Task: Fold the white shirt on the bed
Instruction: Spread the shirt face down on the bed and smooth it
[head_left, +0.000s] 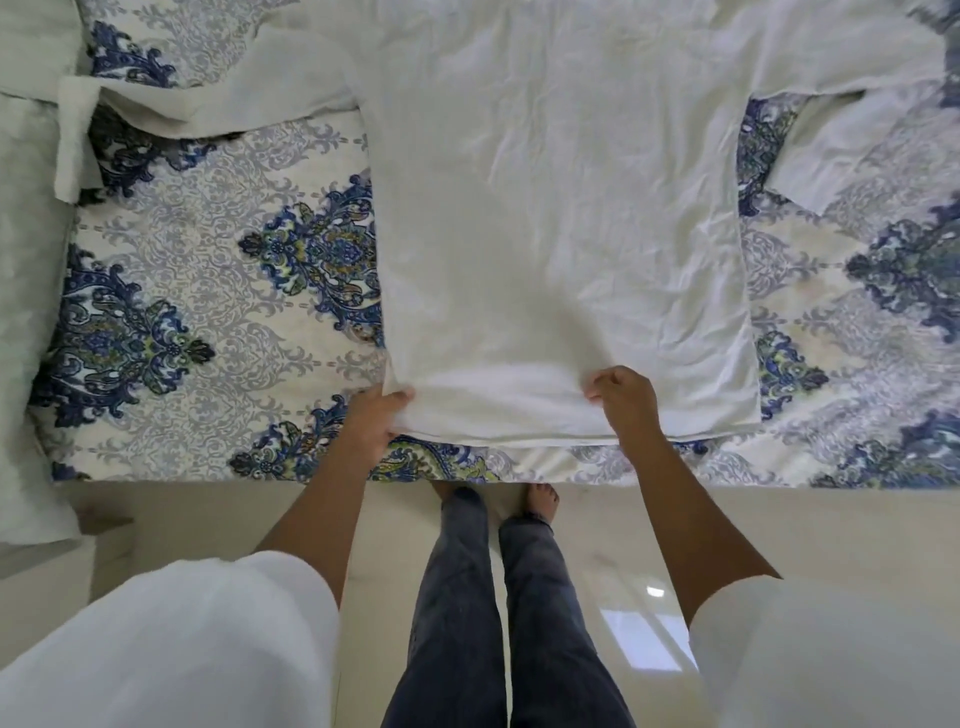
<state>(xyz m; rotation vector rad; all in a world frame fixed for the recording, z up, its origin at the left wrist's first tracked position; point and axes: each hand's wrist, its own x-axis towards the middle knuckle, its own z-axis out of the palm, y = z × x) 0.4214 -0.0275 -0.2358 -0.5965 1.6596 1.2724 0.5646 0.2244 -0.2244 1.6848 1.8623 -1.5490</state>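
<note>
The white shirt (561, 208) lies spread flat on the bed, its hem toward me and both long sleeves stretched out to the left and right. My left hand (375, 418) grips the hem at its near left corner, thumb on top of the cloth. My right hand (626, 397) pinches the hem a little right of the middle, knuckles up. The cloth between the two hands is bunched and slightly lifted. The collar end runs out of view at the top.
The bed carries a cream cover with blue paisley patterns (218, 291); its near edge runs just below my hands. A pale pillow or blanket (26, 260) lies at the far left. My legs and bare feet stand on a glossy tiled floor (623, 545).
</note>
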